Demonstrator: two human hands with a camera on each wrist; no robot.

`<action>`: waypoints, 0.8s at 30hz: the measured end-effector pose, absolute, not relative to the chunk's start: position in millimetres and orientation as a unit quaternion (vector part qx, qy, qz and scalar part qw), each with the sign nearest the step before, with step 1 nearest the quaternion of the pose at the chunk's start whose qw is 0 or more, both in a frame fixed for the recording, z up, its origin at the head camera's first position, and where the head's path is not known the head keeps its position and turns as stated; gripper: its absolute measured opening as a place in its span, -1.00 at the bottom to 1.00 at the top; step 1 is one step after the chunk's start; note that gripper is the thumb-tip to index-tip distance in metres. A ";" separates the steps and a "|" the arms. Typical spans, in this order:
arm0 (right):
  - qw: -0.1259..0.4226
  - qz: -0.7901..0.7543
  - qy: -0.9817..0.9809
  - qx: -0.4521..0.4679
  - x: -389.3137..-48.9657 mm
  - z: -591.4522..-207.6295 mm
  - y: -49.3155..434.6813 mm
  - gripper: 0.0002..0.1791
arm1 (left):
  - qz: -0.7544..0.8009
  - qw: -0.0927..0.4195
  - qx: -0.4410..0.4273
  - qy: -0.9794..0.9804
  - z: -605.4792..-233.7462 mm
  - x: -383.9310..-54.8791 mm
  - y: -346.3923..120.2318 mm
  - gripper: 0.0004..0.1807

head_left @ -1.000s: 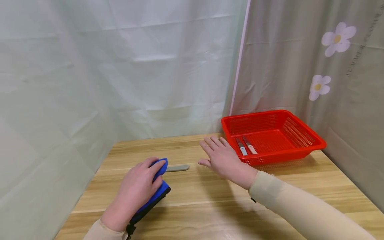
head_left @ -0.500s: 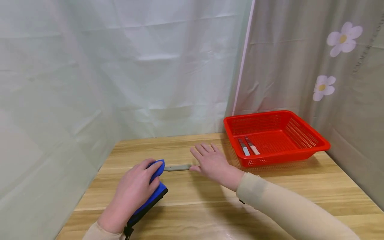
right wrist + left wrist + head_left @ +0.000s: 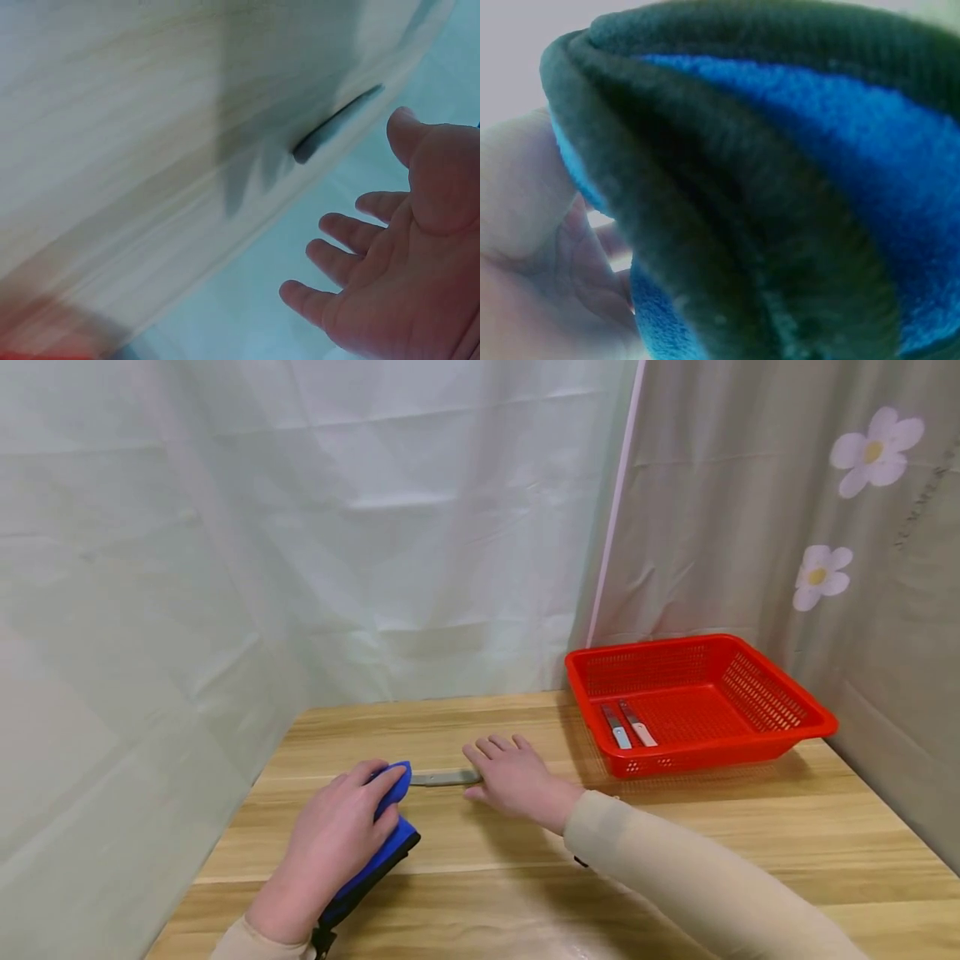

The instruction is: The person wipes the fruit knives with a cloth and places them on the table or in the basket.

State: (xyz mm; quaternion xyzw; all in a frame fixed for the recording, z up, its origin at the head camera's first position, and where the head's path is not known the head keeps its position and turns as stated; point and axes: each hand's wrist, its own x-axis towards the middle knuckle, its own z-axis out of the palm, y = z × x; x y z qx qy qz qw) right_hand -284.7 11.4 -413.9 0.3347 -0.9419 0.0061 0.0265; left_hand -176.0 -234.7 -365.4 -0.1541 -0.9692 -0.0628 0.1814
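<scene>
My left hand (image 3: 341, 827) grips a folded blue cloth (image 3: 390, 785) with black edging, low over the wooden table. The cloth (image 3: 900, 195) fills much of the left wrist view, held between thumb and fingers. Just right of the cloth lies a knife (image 3: 442, 778) with a grey handle; its other end is hidden behind the cloth. My right hand (image 3: 513, 778), fingers spread, overlaps the handle's right end in the head view. In the right wrist view, the straight fingers of that hand (image 3: 420, 240) stand apart from the dark-looking knife (image 3: 334, 127) on the table.
A red perforated basket (image 3: 720, 752) stands at the back right of the table (image 3: 480, 893). Inside it lie a knife with a light blue handle (image 3: 621, 737) and another with a pink handle (image 3: 643, 734). Pale curtains (image 3: 420, 543) hang behind the table and at both sides.
My right hand has moved left and slightly down, from beside the basket to the knife's handle end. My left hand keeps the cloth almost in place. The view has shifted slightly.
</scene>
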 end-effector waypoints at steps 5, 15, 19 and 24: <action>0.012 0.003 -0.943 0.332 -287.3 -420.1 1.3 -0.20 | -0.060 0.175 -0.145 -0.972 -367.3 -174.8 -236.6 -0.45; 0.007 -0.015 -0.943 0.333 -292.5 -427.7 -16.5 -0.30 | -0.053 0.170 -0.146 -0.973 -368.9 -175.0 -236.1 -0.46; 0.004 -0.018 -0.941 0.338 -294.1 -428.3 -21.6 -0.44 | -0.055 0.168 -0.145 -0.974 -369.3 -174.6 -236.4 -0.45; 0.006 0.003 -0.939 0.343 -295.0 -425.2 -27.3 -0.56 | -0.057 0.170 -0.144 -0.973 -370.2 -174.5 -238.0 -0.46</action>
